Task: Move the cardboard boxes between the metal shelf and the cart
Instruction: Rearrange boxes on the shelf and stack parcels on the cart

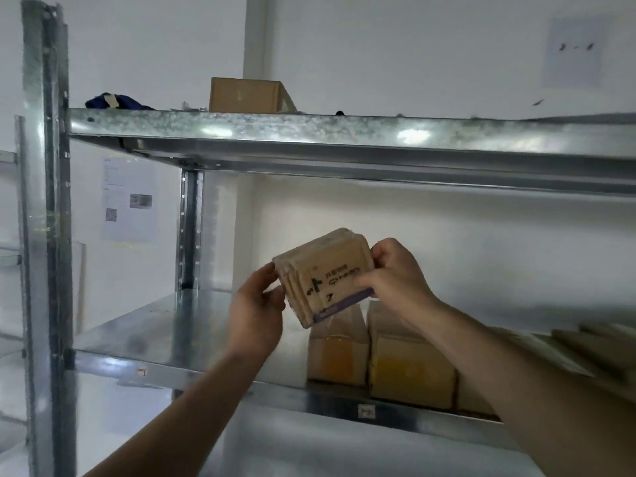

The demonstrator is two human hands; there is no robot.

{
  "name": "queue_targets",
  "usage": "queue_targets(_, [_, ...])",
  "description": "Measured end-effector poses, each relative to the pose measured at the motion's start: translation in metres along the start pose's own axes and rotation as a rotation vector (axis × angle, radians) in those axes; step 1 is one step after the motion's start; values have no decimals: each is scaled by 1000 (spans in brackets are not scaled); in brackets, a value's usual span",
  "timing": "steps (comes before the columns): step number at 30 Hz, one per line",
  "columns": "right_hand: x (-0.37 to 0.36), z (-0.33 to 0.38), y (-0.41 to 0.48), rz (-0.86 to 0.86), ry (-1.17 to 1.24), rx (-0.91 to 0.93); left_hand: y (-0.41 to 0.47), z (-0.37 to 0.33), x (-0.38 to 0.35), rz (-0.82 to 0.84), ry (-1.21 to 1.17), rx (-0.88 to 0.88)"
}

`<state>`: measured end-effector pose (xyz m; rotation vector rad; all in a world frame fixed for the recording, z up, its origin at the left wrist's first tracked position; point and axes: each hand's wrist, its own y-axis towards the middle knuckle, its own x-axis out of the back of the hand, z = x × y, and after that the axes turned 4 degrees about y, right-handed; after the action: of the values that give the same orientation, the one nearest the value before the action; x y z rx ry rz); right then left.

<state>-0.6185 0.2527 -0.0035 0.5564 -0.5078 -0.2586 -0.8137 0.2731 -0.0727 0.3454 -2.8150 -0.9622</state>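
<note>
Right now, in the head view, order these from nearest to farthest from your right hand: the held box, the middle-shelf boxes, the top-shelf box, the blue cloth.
1. Held box, gripped by the right hand at its right edge.
2. Middle-shelf boxes, just below the hand.
3. Top-shelf box, up and to the left.
4. Blue cloth, farthest up and left.

Above the middle board (165, 325) of the metal shelf (44, 201), a held box (327, 277) between left hand (256, 315) and right hand (395, 280), one at each side. Under it, on that board, two side by side: lower left box (335, 352), lower right box (411, 370). On the top board (309, 132), an upper box (247, 96) — a cloth (117, 100) to its left.
</note>
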Motion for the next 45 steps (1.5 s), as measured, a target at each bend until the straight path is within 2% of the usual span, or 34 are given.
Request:
queue_targets(3, [38,-5,-23,-49,-32,13,-22,-31,-27,67,-220,51])
queue_targets(6, [77,-8,-52,-47,54,10,-47,-59,-54,96,-342,78])
queue_targets(11, [142,-16,-102,-81,199,15,-89,-99,-100,133,-310,89])
queue_targets(16, [205,-28,-144,-263,271,-72,-134,-136,-146,214,-351,54])
queue_targets(21, [275,-52,-187,-408,193,-146,-178,-165,-201,319,-397,30])
queue_targets(31, [409,-80,-285,-550,-22,-312,-259,-218,-329,687,-462,-28])
queue_targets(39, [477,-92,-349,-735,-100,-373,-312,-242,-416,918,-482,-128])
queue_targets(45, [496,-100,-376,-991,-124,-370,-344,-245,-459,1074,-669,0])
